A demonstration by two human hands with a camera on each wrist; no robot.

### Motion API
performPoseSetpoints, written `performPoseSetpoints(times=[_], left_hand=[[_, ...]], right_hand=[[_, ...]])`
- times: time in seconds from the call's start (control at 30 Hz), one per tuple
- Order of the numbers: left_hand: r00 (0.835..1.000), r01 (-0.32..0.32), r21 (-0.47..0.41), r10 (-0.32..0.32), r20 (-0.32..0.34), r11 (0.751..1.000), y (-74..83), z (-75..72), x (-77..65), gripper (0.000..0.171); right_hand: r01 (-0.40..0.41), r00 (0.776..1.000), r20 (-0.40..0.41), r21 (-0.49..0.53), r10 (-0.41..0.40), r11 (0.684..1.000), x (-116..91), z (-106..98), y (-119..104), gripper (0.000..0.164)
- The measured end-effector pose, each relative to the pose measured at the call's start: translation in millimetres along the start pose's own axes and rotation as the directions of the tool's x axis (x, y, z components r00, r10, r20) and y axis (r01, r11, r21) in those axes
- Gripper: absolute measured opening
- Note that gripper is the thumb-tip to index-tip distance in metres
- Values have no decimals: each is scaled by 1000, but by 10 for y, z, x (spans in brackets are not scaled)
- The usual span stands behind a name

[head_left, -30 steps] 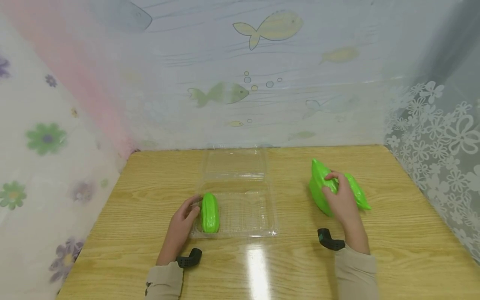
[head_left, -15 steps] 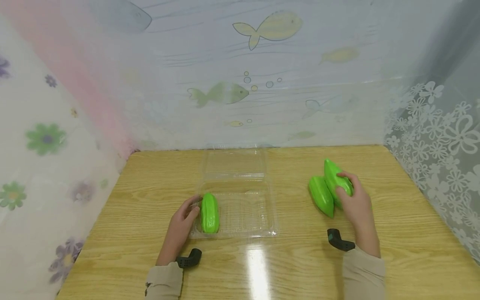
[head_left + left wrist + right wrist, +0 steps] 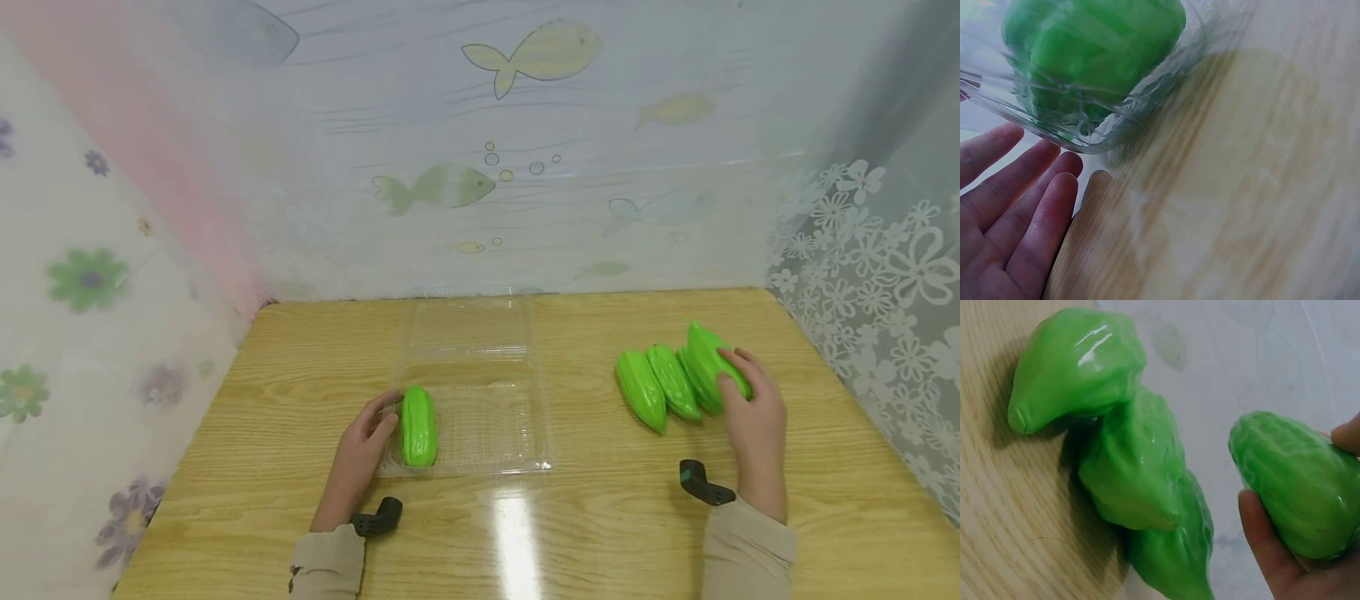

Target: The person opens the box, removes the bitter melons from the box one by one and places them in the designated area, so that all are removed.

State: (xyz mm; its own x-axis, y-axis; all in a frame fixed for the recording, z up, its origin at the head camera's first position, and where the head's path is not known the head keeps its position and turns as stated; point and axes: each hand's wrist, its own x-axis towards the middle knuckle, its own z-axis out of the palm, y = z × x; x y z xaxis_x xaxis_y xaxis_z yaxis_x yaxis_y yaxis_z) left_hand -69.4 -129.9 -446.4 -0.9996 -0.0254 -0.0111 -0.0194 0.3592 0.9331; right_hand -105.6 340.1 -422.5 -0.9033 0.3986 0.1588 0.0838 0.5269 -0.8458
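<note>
In the head view my right hand (image 3: 759, 410) grips a bright green, ridged bitter melon (image 3: 708, 357) between thumb and fingers. The right wrist view shows the held bitter melon (image 3: 1294, 487) raised apart from the others. Left of it, three more lie in a row: the leftmost bitter melon (image 3: 641, 392), the middle bitter melon (image 3: 672, 383) and a partly hidden bitter melon (image 3: 693, 379). Another bitter melon (image 3: 418, 427) lies lengthwise at the left end of a clear plastic container (image 3: 491, 429). My left hand (image 3: 360, 446) is at that container's left side, fingers (image 3: 1047, 212) extended, fingertips right at its rim.
The container's clear lid (image 3: 468, 325) is folded back toward the wall. Everything stands on a wood-grain table (image 3: 585, 533). A fish-patterned sheet (image 3: 555, 225) rises behind it, with flowered sheets on both sides. Each wrist wears a small black camera mount (image 3: 705, 483).
My right hand has moved right with a bitter melon in it, uncovering the row beneath. The left hand, the container and the bitter melon inside it have stayed put.
</note>
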Motion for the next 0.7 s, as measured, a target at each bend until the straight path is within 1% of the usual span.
performPoseSetpoints(times=[0.1, 0.2, 0.3, 0.33, 0.43, 0.5, 0.57, 0.7], left_hand=[[1000, -1, 2, 1, 1, 1000, 0, -1, -1, 38], [1000, 1, 0, -1, 3, 1000, -14, -2, 4, 39], [1000, 3, -5, -3, 6, 1000, -136, -5, 48, 39], [1000, 4, -5, -4, 6, 1000, -184, -4, 65, 40], [1000, -3, 1, 3, 4, 1000, -322, -1, 111, 42], [1000, -5, 6, 5, 3, 1000, -335, 2, 115, 42], [1000, -5, -5, 5, 6, 1000, -313, 0, 110, 41], [1000, 2, -27, -2, 11, 1000, -196, -3, 76, 38]], right_hand=[[-25, 998, -59, 29, 27, 999, 3, -3, 37, 37], [-37, 989, -143, 71, 47, 997, 5, 14, 80, 36], [-52, 971, -224, 141, 83, 989, 7, 31, 119, 34], [-65, 965, -239, 170, 105, 983, 7, 35, 132, 33], [-91, 949, -271, 250, 160, 964, 15, 32, 168, 32], [-108, 942, -278, 271, 186, 957, 22, 27, 197, 31], [-121, 938, -285, 259, 195, 958, 30, 25, 228, 31], [-156, 939, -267, 223, 215, 962, 42, 26, 277, 34]])
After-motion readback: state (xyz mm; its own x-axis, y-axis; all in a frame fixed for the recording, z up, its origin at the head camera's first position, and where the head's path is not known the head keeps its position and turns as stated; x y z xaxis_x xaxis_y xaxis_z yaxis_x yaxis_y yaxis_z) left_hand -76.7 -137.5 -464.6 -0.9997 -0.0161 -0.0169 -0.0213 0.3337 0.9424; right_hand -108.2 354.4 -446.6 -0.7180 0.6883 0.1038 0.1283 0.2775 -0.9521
